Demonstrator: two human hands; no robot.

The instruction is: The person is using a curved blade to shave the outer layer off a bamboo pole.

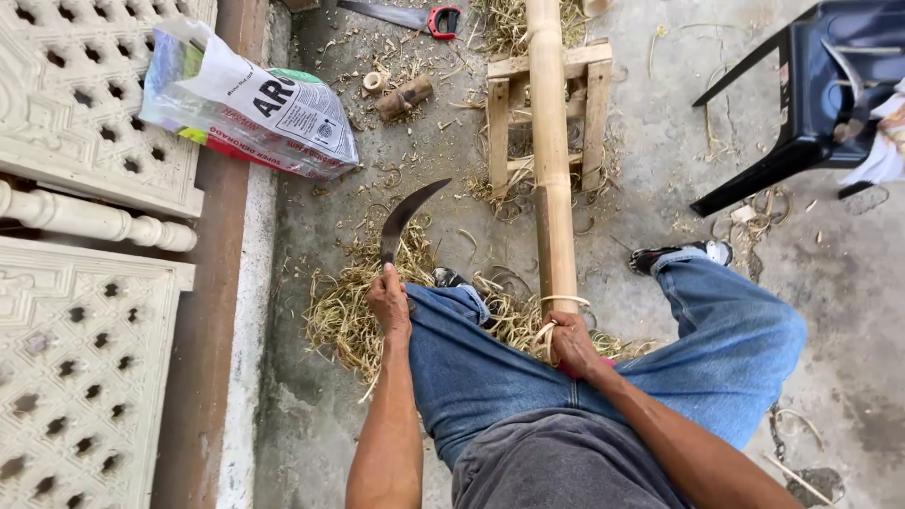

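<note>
Left hand (pixel 388 303) fisted on curved knife (pixel 405 219), blade toward one o'clock; right hand (pixel 570 344) grips bamboo pole (pixel 551 151), running to twelve

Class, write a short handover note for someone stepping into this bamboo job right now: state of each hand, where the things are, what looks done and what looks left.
Left hand: gripping the handle of a curved blade, point up, held beside the left knee.
Right hand: at the near end of the bamboo pole, with a thin peeled strip looped at the fingers.
The pole lies across a small wooden stand and runs back between the legs.
Done: many shavings lie heaped on the floor.
Left: the pole appears whole along most of its length.
A handsaw lies beyond the stand.
</note>
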